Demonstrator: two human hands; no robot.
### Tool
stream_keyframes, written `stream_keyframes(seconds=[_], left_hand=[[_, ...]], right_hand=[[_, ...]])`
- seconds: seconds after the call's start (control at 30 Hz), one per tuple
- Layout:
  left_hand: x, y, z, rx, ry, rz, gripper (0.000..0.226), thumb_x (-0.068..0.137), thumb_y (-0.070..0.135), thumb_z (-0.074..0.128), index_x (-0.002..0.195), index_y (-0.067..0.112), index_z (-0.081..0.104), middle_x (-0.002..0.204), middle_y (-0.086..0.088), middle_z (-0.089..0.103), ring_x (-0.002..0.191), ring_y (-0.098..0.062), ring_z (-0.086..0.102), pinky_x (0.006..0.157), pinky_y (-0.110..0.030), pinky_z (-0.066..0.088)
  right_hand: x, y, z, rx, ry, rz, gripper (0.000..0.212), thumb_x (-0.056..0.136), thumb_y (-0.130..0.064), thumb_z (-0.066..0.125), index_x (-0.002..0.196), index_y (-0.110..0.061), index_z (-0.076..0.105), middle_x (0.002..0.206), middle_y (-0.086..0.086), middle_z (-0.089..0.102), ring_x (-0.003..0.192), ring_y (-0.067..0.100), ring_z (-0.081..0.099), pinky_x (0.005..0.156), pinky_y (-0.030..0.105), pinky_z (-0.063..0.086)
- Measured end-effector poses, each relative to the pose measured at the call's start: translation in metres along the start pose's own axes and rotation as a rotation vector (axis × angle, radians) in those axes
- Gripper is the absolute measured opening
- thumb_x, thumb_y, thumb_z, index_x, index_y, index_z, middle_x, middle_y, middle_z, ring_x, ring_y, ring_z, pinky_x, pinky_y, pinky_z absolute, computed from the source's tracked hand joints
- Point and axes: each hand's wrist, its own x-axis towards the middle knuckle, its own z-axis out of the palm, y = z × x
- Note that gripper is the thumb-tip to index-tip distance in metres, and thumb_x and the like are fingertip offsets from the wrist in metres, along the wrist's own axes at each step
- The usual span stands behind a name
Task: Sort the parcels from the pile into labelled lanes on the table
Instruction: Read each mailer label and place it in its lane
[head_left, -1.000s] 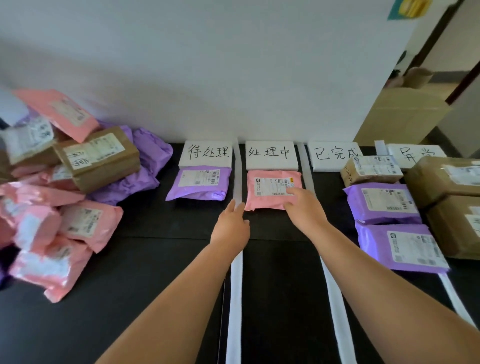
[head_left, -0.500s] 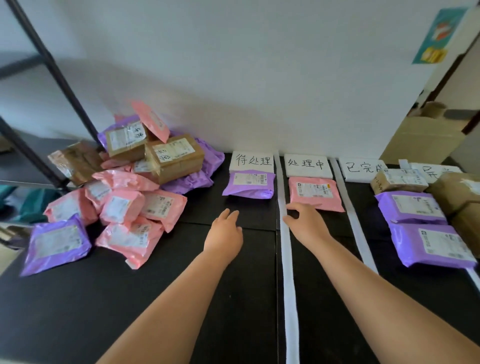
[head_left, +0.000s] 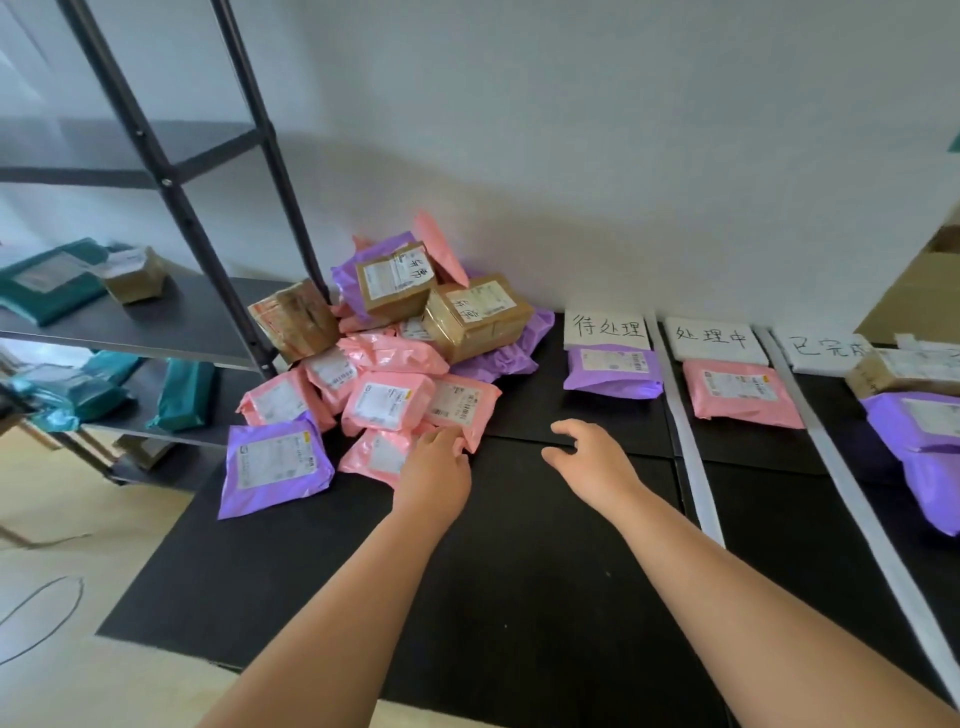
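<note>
left hand, fingers relaxed, is touching the near edge of a likely soft, light pink mailer; right hand is hovering empty, fingers spread.

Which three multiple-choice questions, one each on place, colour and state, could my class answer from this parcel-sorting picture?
1. Where is the pile? A left of the first label card; B right of it; C on the shelf.
2. What colour is the parcel below the second label card? A purple; B pink; C brown.
3. What is the right hand doing? A gripping a box; B pinching a card; C hovering open, empty.
Answers: A, the pile sits left of that card; B, its wrapper is pink; C, relaxed fingers hold nothing above the table.
</note>
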Motion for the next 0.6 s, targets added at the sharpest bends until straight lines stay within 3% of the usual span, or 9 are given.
stream_keyframes(seconds=[0.2,0.47,0.6], left_hand=[[0.026,-0.005,-0.018,0.016,0.005,-0.090,0.049,0.104,0.015,0.041,0.151,0.022,0.033,0.157,-0.003,0.033,0.135,-0.022,0.044,0.107,-0.032,0.038],[0.078,0.004,-0.038,-0.053,0.110,-0.082,0.045,0.103,0.018,0.041,0.148,0.021,0.042,0.153,-0.004,0.039,0.134,-0.025,0.043,0.106,-0.037,0.041],[0.117,0.009,-0.057,-0.039,0.186,-0.059,0.045,0.101,0.016,0.044,0.146,0.021,0.044,0.153,-0.004,0.039,0.134,-0.026,0.045,0.102,-0.037,0.041]], right_hand=[[0.026,-0.020,0.010,-0.047,-0.027,-0.026,0.047,0.097,-0.032,0.062,0.141,-0.025,0.050,0.143,0.000,0.050,0.118,0.016,0.056,0.084,0.026,0.042],[0.091,-0.052,0.004,-0.011,0.021,-0.139,0.045,0.097,-0.030,0.061,0.140,-0.019,0.053,0.139,0.001,0.056,0.125,0.017,0.054,0.095,0.030,0.043],[0.132,-0.074,0.002,-0.023,0.047,-0.200,0.039,0.098,-0.026,0.060,0.136,-0.017,0.055,0.129,-0.002,0.062,0.108,0.012,0.057,0.083,0.026,0.042]])
